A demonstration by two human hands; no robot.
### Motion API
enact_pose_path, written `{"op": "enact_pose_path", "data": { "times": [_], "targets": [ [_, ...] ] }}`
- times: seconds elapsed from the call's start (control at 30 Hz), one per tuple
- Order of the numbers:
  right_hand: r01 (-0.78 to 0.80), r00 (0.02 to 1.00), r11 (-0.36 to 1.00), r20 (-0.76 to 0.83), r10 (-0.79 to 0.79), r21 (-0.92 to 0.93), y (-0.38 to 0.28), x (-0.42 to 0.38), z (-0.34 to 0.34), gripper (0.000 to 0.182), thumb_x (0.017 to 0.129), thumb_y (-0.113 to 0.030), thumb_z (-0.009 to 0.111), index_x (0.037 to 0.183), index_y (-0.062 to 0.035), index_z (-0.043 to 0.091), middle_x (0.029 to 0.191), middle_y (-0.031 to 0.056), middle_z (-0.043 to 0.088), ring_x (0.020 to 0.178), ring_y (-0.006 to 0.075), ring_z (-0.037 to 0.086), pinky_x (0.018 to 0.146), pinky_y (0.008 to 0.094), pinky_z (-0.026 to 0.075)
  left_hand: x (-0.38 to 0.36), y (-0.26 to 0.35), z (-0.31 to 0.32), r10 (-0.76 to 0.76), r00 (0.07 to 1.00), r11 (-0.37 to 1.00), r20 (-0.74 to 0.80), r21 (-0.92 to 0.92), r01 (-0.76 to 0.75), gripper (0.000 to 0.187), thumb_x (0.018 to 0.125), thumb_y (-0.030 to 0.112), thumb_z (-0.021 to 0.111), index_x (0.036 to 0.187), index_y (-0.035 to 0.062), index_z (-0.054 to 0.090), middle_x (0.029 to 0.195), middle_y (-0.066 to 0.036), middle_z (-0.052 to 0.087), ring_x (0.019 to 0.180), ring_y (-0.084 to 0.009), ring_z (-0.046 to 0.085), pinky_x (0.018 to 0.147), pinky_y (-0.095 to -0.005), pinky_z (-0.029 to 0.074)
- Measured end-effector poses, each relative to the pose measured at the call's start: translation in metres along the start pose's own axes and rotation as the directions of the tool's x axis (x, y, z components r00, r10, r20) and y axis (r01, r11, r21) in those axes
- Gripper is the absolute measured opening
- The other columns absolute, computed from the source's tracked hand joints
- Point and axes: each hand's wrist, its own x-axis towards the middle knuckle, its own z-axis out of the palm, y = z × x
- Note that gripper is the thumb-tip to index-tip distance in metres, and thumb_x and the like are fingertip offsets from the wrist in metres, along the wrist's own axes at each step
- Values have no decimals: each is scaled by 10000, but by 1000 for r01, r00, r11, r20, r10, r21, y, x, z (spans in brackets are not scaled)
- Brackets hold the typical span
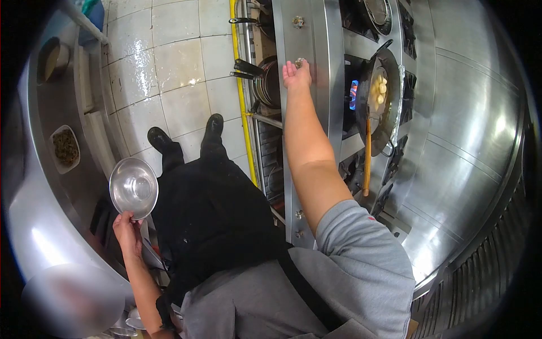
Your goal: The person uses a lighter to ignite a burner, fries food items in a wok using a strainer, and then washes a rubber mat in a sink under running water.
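Observation:
My left hand grips the rim of a shiny metal bowl, which looks bare inside. Out on the stove's front panel, my right hand has its fingers closed around a burner knob. Behind that panel, a dark wok sits over a burner with a blue flame beneath it. Several pale, rounded pieces of food lie in the wok. A utensil with a wooden handle rests against its near side, its head hidden in the wok.
Pans with black handles stand on a shelf under the stove, behind a yellow pipe. On the left counter is a white dish of dark chopped food. The tiled floor looks wet. Another pan sits on a far burner.

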Motion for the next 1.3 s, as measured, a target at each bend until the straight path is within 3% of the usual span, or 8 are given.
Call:
{"op": "enact_pose_path", "data": {
  "times": [0.4, 0.73, 0.8, 1.03, 1.13, 1.2, 1.27, 1.3],
  "targets": [
    [8, 1000, 1000, -17, -8, -25, 0, -2, 2, 597, 920, -326, 633, 1382, 4, 447, 1443, 219, 476, 1166, 310, 608, 946, 441, 510, -1, -1, 1, -13, 1000, 1000, -29, 11, 13, 42, 863, 55, 577, 838, 25, 591, 808, -40, 576, 756, -157, 582, 808, -383, 562],
    [28, 999, 999, -31, -28, -16, 1, 0, 2, 571, 916, -306, 633, 1353, 17, 458, 1435, 222, 485, 1175, 332, 602, 952, 465, 504, -5, 2, 7, -7, 998, 1000, -57, -23, 6, 31, 840, 32, 602, 824, 27, 576, 791, -44, 615, 697, -137, 592, 798, -366, 564],
    [12, 1000, 998, -26, -14, -64, 1, 3, 1, 586, 929, -371, 649, 1355, -37, 427, 1376, 197, 526, 1070, 300, 666, 880, 441, 565, -3, 0, 3, -6, 999, 999, -44, -40, 5, 42, 839, 29, 604, 819, 34, 568, 774, -36, 601, 687, -137, 585, 775, -354, 558],
    [8, 999, 999, -41, -10, -43, 5, -2, 0, 714, 923, -465, 625, 1431, -39, 361, 1403, 200, 512, 1094, 311, 655, 903, 462, 553, -4, 4, 13, -9, 997, 999, -78, -32, 6, 43, 842, 27, 601, 820, 40, 566, 762, -29, 594, 680, -131, 577, 724, -328, 538],
    [-26, 1000, 998, -16, 25, -65, 16, 1, -10, 753, 943, -490, 587, 1440, 12, 325, 1399, 204, 515, 1134, 321, 634, 929, 478, 538, -4, 5, 16, -14, 997, 1000, -80, -16, 12, 42, 839, 21, 601, 822, 36, 566, 766, -36, 597, 677, -131, 573, 737, -338, 545],
    [-73, 979, 985, 176, 100, -158, 40, 7, -31, 755, 960, -480, 585, 1489, -18, 306, 1514, 242, 392, 1198, 360, 590, 960, 483, 507, -1, 4, 15, -8, 998, 999, -61, -43, 5, 50, 835, 15, 602, 818, 36, 560, 751, -33, 582, 668, -133, 567, 749, -344, 552],
    [-82, 940, 914, 273, 202, -396, 63, -22, -52, 721, 975, -518, 542, 1380, 60, 396, 1368, 226, 537, 1068, 322, 646, 863, 449, 558, 2, 1, 13, -7, 999, 998, -53, -68, 4, 58, 834, 13, 603, 812, 37, 555, 742, -29, 568, 663, -133, 563, 750, -348, 556],
    [-101, 891, 866, 343, 298, -491, 73, -38, -70, 600, 1002, -477, 507, 1310, 37, 479, 1241, 195, 615, 1024, 297, 657, 821, 431, 572, 3, 0, 14, -5, 999, 996, -46, -92, 0, 67, 832, 11, 605, 805, 38, 550, 732, -26, 555, 659, -133, 558, 750, -351, 559]
  ]
}}
